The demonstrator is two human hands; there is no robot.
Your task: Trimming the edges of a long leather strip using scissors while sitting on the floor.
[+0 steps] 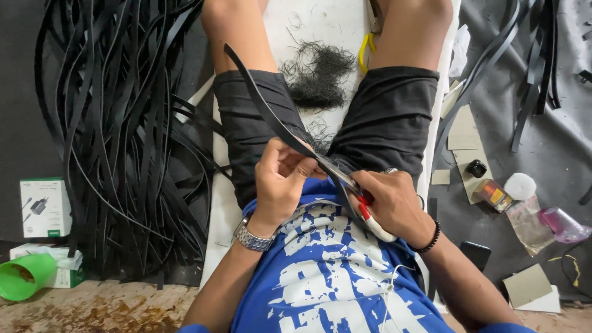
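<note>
My left hand (pixel 280 179) pinches a long black strap (pixel 262 98) that runs up and left across my left thigh. My right hand (pixel 394 200) grips scissors (pixel 361 206) with red and white handles. Their blades meet the strap near my left fingers. A tuft of black trimmings (pixel 317 74) lies on the white board (pixel 327 21) between my knees. I wear a metal watch (pixel 251 236) on the left wrist and a bead bracelet (pixel 430 237) on the right.
A big heap of black straps (pixel 117 135) fills the left floor. A white box (pixel 44 208) and green cup (pixel 26 277) sit lower left. Cardboard pieces (pixel 464 129), a small bottle (pixel 493 195), a pink lighter (pixel 564 225) and more straps (pixel 536 68) lie right.
</note>
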